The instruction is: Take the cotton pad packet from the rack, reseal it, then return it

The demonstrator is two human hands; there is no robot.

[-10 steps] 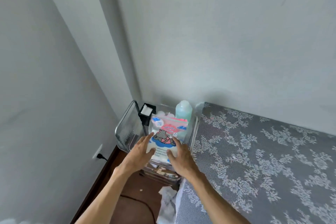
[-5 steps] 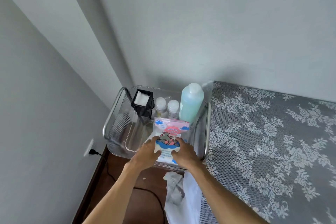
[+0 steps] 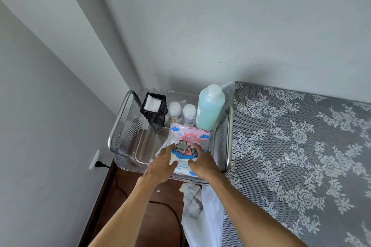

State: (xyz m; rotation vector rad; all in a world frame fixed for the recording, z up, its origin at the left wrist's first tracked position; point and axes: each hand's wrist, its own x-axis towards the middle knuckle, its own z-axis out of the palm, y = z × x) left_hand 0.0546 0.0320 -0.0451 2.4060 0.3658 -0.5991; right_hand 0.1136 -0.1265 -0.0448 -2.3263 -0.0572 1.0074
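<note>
Head view: cotton pad packet in the wire rack, grasped from both sides.

Flat plastic pouch, lying tilted in the rack's near half, just in front of the bottles; pink band across the top edge with blue cloud shapes at the corners, a grey cartoon animal in pink on a blue cloud at the middle, white pads showing through below. Left hand clasping the lower left edge, fingers curled onto the face; right hand clasping the lower right edge the same way. Counted in the rack: one packet, one tall pale green bottle at the back right, two small white-capped bottles side by side, one black holder with white filling at the back left. Beside the rack on the right, one grey lace-patterned cloth; on the left wall, one socket with a black plug.
</note>
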